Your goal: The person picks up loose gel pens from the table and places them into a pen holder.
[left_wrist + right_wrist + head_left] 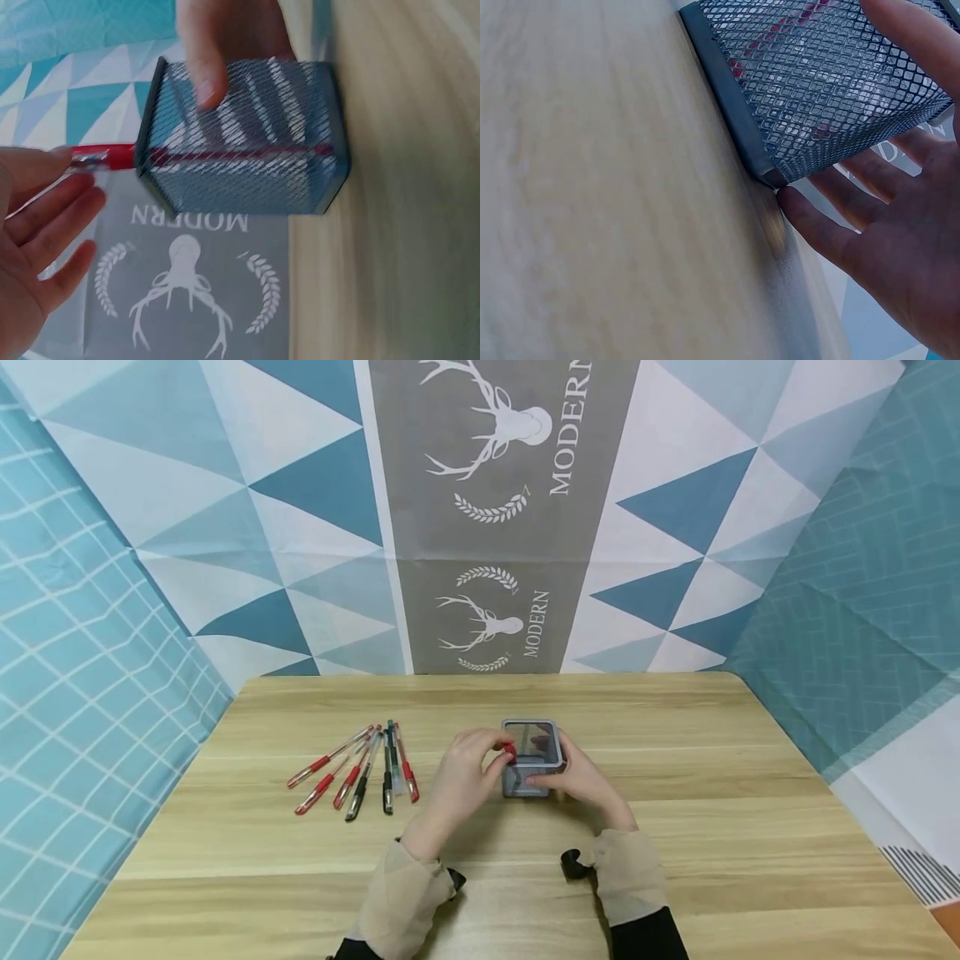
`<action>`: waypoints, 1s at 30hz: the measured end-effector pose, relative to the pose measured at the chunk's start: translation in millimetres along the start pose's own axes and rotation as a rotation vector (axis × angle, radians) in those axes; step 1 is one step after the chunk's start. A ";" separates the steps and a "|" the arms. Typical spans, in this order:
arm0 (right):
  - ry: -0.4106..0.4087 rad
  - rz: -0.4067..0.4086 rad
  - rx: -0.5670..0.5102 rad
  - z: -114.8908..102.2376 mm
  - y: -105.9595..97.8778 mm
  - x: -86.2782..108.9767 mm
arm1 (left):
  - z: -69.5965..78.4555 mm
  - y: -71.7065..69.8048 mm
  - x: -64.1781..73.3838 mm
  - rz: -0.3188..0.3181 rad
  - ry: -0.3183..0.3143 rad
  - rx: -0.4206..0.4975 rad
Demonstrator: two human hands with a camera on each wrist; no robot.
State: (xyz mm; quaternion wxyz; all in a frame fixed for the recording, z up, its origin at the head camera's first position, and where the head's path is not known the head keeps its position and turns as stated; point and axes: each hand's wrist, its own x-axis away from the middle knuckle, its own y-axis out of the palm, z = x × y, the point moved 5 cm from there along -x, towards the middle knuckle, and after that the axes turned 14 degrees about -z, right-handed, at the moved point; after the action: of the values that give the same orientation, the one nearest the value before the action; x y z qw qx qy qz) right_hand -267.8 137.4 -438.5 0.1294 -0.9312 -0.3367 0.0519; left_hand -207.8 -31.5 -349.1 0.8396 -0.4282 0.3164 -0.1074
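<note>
A dark wire-mesh pen holder (516, 785) stands upright on the wooden table, near the middle. My right hand (588, 781) grips it from the right side, with the thumb across the near wall and the other fingers around the far side. Over its open top, my left hand (463, 772) pinches the upper end of a red pen (120, 156) between thumb and forefinger. In the left wrist view the pen's thin shaft shows through the mesh (247, 187), reaching close to the holder's base. The other left fingers are spread beside the pen.
Left of the hands, several pens lie loosely fanned on the table (247, 860): red ones (317, 793), black ones (358, 795) and a dark green-tipped one (393, 752). A patterned cloth backdrop (480, 535) rises behind the table's far edge, with blue cloth (90, 693) at the left.
</note>
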 end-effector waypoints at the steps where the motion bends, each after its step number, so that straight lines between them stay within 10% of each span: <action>1: 0.005 0.003 0.007 0.3 0.1 0.0 | -0.5 -0.4 0.1 -0.012 -0.002 -0.001; 19: -0.025 -0.013 -0.005 2.4 2.0 -1.2 | -11.9 3.3 0.5 -0.198 -0.043 -0.054; 30: -0.027 0.003 0.003 1.8 1.4 -1.7 | -43.3 -8.1 10.4 -0.292 -0.234 -0.137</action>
State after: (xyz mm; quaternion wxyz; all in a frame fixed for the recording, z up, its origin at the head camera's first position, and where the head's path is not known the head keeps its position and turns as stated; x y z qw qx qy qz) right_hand -268.6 135.6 -440.6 0.1261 -0.9307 -0.3370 0.0650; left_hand -226.0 -69.3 -366.0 0.8150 -0.5354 0.1577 -0.1559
